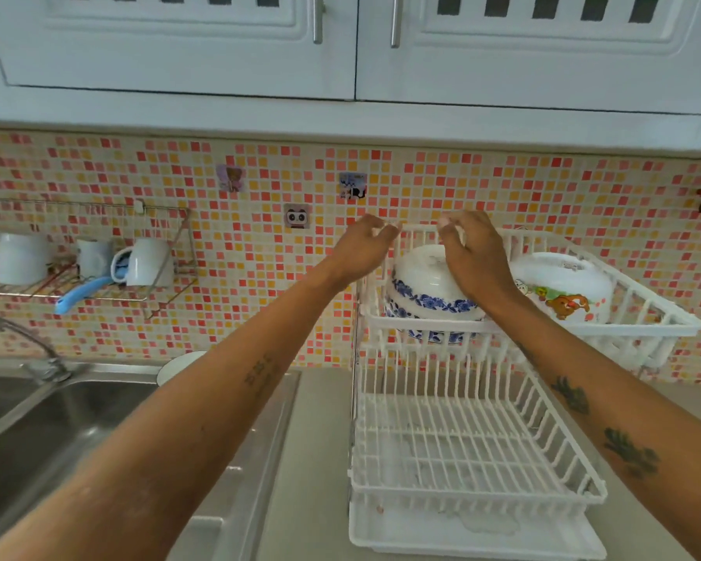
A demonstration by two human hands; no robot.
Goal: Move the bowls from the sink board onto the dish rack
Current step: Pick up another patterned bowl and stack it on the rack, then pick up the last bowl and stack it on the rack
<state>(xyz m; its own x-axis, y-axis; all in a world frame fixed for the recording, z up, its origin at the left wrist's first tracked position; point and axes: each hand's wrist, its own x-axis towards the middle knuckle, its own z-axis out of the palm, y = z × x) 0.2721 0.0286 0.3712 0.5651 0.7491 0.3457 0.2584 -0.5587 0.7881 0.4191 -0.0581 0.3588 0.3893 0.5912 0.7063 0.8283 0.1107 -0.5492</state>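
Note:
A white two-tier dish rack [478, 489] stands on the counter right of the sink. Upside-down white bowls with blue flower rims [425, 289] are stacked at the left of its upper tier. A white bowl with cartoon animals [563, 291] lies at that tier's right. My left hand [363, 247] hovers at the upper tier's back left corner with loosely curled fingers and holds nothing. My right hand [476, 255] hangs just above the blue-rimmed bowls, fingers bent and apart, not gripping them. A white round rim [179, 364] on the sink board shows behind my left forearm.
The steel sink [57, 423] and its tap [37, 350] lie at the left. A wire wall shelf [167, 273] holds white cups and a blue-handled utensil. White cupboards hang overhead. The rack's lower tier [454, 439] holds nothing, above a drip tray [462, 536].

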